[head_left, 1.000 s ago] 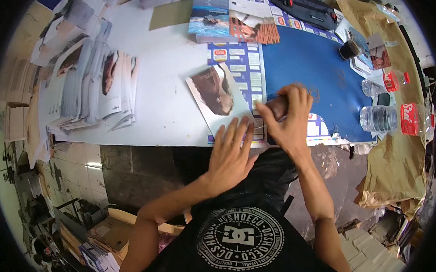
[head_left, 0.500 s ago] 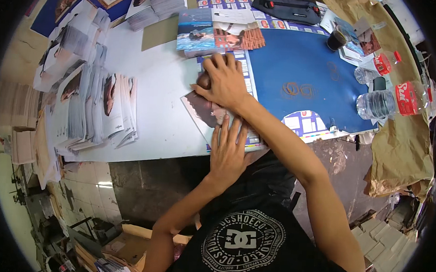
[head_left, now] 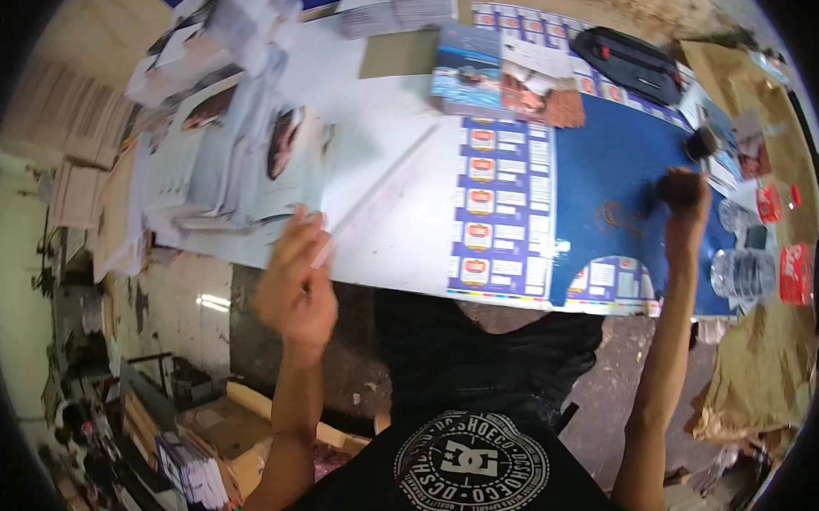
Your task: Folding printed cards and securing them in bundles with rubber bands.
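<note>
My left hand (head_left: 299, 283) is at the table's front edge, beside the stacked booklets (head_left: 194, 159). Its blurred fingers are closed on a thin pale booklet (head_left: 376, 195), tilted so that mostly its long edge shows. Over the right part of the blue board (head_left: 606, 159), near a dark cup (head_left: 703, 143), my right hand (head_left: 687, 193) is balled up. What it holds is mostly hidden; only something dark shows at its left side. Between the hands lies a printed sheet (head_left: 503, 209) with rows of purple and white labels.
A pile of picture booklets (head_left: 472, 76) stands at the back middle, with a black pouch (head_left: 628, 64) to its right. Plastic bottles (head_left: 742, 273) lie along the right side near brown paper (head_left: 751, 380). More stacks (head_left: 397, 8) stand at the back left.
My hands have moved apart: the left has gone left with the booklet, off the label sheet, and the right has swung far right, where the brown rounded object it held is hard to see.
</note>
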`<state>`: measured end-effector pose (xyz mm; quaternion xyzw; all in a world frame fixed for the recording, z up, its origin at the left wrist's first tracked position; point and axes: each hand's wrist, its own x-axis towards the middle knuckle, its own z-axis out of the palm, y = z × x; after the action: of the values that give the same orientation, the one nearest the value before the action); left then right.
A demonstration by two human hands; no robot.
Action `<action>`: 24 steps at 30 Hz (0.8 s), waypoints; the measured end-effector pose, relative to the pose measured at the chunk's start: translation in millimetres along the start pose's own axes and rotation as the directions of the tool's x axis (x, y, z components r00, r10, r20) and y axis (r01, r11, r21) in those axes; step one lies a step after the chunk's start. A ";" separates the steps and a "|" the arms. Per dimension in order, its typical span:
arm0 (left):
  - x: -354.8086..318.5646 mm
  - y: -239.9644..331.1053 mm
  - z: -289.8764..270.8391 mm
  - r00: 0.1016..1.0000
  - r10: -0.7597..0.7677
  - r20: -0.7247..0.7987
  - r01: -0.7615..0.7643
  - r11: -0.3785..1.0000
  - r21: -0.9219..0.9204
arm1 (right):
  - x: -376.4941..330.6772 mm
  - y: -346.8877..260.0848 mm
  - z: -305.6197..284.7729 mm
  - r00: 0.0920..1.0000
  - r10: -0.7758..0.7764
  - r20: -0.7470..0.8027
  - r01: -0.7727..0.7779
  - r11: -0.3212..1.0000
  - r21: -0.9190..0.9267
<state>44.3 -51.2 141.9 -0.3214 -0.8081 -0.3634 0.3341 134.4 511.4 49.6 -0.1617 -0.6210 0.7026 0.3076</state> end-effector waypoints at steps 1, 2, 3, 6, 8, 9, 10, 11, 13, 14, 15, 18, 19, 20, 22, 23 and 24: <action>1.7 -12.0 -12.7 1.000 -0.003 0.000 0.003 0.999 0.045 | -7.5 -11.2 21.8 0.987 0.030 -0.157 -0.029 1.000 0.006; 4.7 -21.0 -22.2 1.000 0.009 -0.027 -0.007 0.998 0.066 | -5.9 -8.0 16.2 0.979 0.032 -0.200 -0.043 0.998 -0.053; 4.1 -31.2 -27.2 0.999 0.018 -0.051 -0.015 0.997 0.074 | -9.7 -7.9 21.2 0.974 0.016 -0.225 -0.050 0.988 -0.145; -14.1 -65.5 -21.0 0.956 -0.215 0.201 0.180 0.967 0.180 | -13.1 -10.1 28.0 0.968 0.006 -0.251 -0.066 0.970 -0.233; -21.6 -71.2 -13.7 0.914 -0.298 0.274 0.251 0.949 0.193 | -13.5 -11.3 29.7 0.966 0.014 -0.259 -0.078 0.968 -0.239; -23.8 -65.6 -10.6 0.930 -0.281 0.236 0.224 0.944 0.241 | -13.7 -12.6 30.4 0.969 -0.060 -0.240 -0.020 0.948 -0.317; -23.8 -61.0 -5.3 0.945 -0.262 0.197 0.200 0.937 0.287 | -12.3 -14.4 28.5 0.967 -0.133 -0.216 0.038 0.918 -0.395; -15.3 -50.6 -2.2 0.951 -0.249 0.184 0.205 0.952 0.229 | -12.9 -16.9 22.3 0.971 -0.132 -0.197 0.052 0.929 -0.367; 12.8 -27.7 11.1 0.947 -0.245 0.209 0.235 0.969 0.070 | -15.3 -24.2 19.8 0.965 -0.178 -0.190 0.081 0.899 -0.431; 28.8 -18.4 25.8 0.946 -0.237 0.222 0.259 0.963 -0.077 | -15.6 -30.1 17.4 0.959 -0.225 -0.172 0.117 0.868 -0.482; 46.4 -11.5 45.3 0.957 -0.168 0.237 0.207 0.967 -0.149 | -16.3 -29.9 15.1 0.960 -0.227 -0.165 0.122 0.867 -0.483; 103.2 -8.1 124.0 0.951 -0.034 0.309 0.125 0.952 -0.278 | -27.6 -35.4 15.4 0.926 -0.298 -0.233 0.138 0.839 -0.527; 114.0 -26.6 149.7 0.958 -0.031 0.286 0.117 0.950 -0.290 | -37.1 -43.9 25.6 0.905 -0.334 -0.264 0.142 0.821 -0.553; 114.8 -54.3 177.8 0.953 0.019 0.303 0.020 0.992 -0.125 | -50.1 -50.1 42.5 0.886 -0.365 -0.286 0.150 0.809 -0.569; 103.6 -80.3 216.2 0.942 0.077 0.326 -0.088 0.996 0.017 | -87.2 -67.4 60.5 0.905 -0.369 -0.212 0.202 0.811 -0.549; 98.6 -93.3 219.3 0.905 0.067 0.420 -0.108 0.991 0.076 | -108.1 -73.8 71.9 0.936 -0.270 -0.227 0.137 0.870 -0.473; 97.8 -101.5 219.2 0.858 0.049 0.511 -0.136 0.981 0.135 | -127.5 -75.4 80.8 0.965 -0.173 -0.199 0.087 0.922 -0.377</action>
<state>-155.9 98.0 67.4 -0.4150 -0.8782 -0.1815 0.1536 199.3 371.2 117.4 -0.2540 -0.7104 0.5295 0.3879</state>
